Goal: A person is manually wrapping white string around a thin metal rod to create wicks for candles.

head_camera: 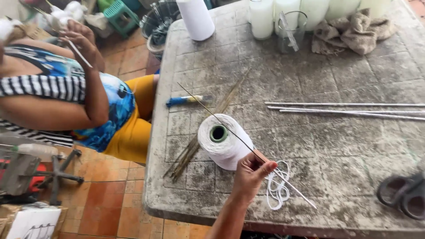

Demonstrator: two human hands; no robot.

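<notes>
Almost no packages, labels, signs or screens can be seen here. The only candidate is a white paper bag or box (33,223) at the bottom left corner, on the orange tiled floor (110,208) beside the tabletop (354,146). It has a flat white side with some dark marks near its lower edge, which are too small to make out. Its top edge looks brownish.

Your right hand (250,175) hemmed by the string spool (223,140) just beside it, stick bundle (199,137) beyond, open tabletop (336,150) to its right, white rods (345,108) and scissors (403,192) bounding that gap, jars (292,31) crowding the far edge.
</notes>
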